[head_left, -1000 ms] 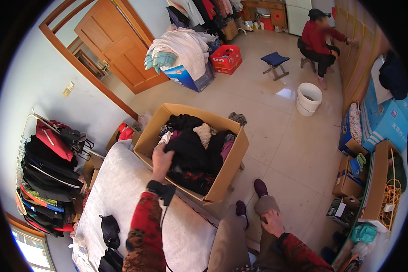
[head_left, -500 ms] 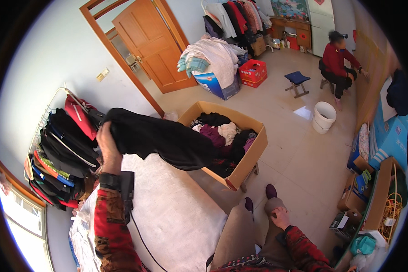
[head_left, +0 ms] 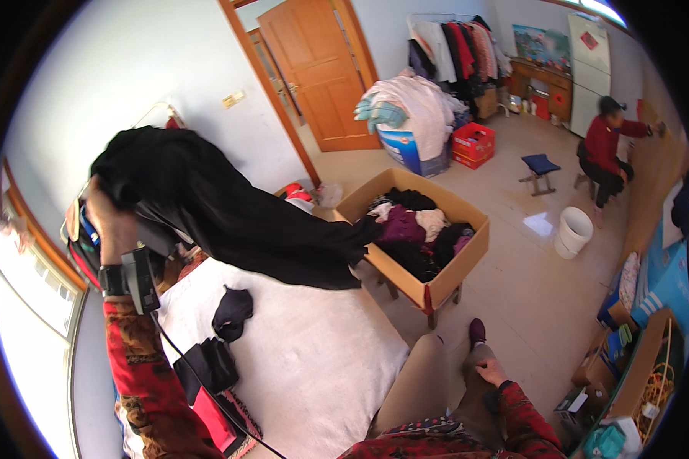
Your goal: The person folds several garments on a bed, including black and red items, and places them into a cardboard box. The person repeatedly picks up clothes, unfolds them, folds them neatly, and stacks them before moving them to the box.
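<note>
at ten o'clock our left hand (head_left: 113, 220) gripped a black garment (head_left: 210, 206), its far end trailing toward the cardboard box (head_left: 462, 255) at twelve. that piece was out; many clothes (head_left: 412, 229) were left inside. our right hand (head_left: 492, 372) lay on our leg (head_left: 473, 395), finger spread unclear.

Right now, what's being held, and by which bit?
A black garment, held near its upper end by the left grip; the right grip holds nothing.

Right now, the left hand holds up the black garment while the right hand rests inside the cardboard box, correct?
No: the head view shows the right hand resting on the person's leg, not inside the cardboard box. The left hand does hold up the black garment.
</note>
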Tool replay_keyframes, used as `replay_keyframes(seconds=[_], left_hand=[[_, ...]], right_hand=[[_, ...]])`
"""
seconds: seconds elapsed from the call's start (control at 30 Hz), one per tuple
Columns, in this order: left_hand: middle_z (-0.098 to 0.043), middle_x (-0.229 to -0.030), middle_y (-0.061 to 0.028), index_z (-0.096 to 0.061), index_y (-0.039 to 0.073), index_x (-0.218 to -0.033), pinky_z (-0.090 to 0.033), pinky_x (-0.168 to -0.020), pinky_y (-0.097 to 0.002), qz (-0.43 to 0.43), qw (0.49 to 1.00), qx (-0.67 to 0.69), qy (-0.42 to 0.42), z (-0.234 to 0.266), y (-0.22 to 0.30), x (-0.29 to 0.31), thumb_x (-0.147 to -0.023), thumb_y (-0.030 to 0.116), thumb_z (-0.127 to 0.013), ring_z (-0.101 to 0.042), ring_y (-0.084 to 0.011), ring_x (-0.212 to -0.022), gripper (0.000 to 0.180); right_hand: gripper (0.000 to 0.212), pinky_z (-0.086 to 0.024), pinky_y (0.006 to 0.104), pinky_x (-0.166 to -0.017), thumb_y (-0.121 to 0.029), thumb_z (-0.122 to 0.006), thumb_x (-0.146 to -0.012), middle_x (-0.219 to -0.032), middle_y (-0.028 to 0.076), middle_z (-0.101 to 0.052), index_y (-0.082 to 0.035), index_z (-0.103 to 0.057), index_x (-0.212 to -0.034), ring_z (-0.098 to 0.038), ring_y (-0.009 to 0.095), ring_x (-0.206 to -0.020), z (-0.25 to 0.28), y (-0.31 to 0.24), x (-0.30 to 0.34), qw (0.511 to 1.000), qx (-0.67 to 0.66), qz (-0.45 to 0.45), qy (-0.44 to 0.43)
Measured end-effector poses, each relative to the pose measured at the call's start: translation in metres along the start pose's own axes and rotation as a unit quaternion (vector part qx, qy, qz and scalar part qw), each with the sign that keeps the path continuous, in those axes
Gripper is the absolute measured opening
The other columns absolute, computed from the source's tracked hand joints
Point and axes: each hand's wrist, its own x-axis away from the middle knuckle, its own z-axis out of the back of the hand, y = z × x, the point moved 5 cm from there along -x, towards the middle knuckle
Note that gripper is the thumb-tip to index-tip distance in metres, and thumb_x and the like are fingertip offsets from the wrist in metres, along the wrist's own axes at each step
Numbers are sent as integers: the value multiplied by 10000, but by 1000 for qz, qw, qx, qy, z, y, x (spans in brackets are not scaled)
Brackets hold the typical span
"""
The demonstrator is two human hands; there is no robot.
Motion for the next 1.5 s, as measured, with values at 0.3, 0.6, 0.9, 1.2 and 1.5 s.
replay_keyframes(seconds=[0.3, 0.6, 0.9, 1.2, 1.5], left_hand=[[-691, -970, -76, -641, 63, -1014, -533, -852, -413, 295, 950, 34, -99, 36, -94, 128, -955, 286, -467, -654, -245, -896, 289], [-691, -1006, -136, -619, -16, -1063, -535, -894, -404, 480, 872, 96, -19, 82, -174, 245, -951, 188, -491, -669, -277, -926, 266], [-704, -990, -102, -651, 11, -1036, -546, -870, -345, 523, 841, 123, -62, 81, -149, 283, -958, 214, -530, -680, -223, -889, 249], [-645, -1185, -99, -570, -14, -1228, -482, -963, -337, 531, 834, -130, -69, 207, -194, 327, -924, 379, -608, -632, -210, -1048, 498], [-532, -1247, -97, -266, 65, -1450, -467, -874, -327, 551, 812, -186, 44, 304, -232, 505, -891, 335, -674, -549, -210, -1072, 743]], right_hand=[[233, -508, 274, -764, -181, -584, -948, -858, 102, -681, 36, -632, -1015, -658, 149, -869, 42, -201, -37, 922, -352, 110, -120], [574, -480, 350, -916, -296, -717, -855, -1184, 151, -578, -12, -483, -1296, -598, 218, -1054, 83, -451, 40, 869, -298, 392, -55], [483, -485, 417, -842, -256, -704, -818, -1118, 176, -588, -62, -519, -1220, -588, 369, -997, 43, -476, 50, 896, -160, 413, -28], [404, -491, 407, -852, -120, -682, -793, -1056, 198, -640, -14, -549, -1160, -611, 379, -1004, 24, -417, 44, 907, -72, 391, -136], [466, -474, 422, -904, -295, -683, -818, -1120, 160, -606, -51, -562, -1197, -584, 332, -1065, -32, -339, 62, 883, 59, 343, -314]])
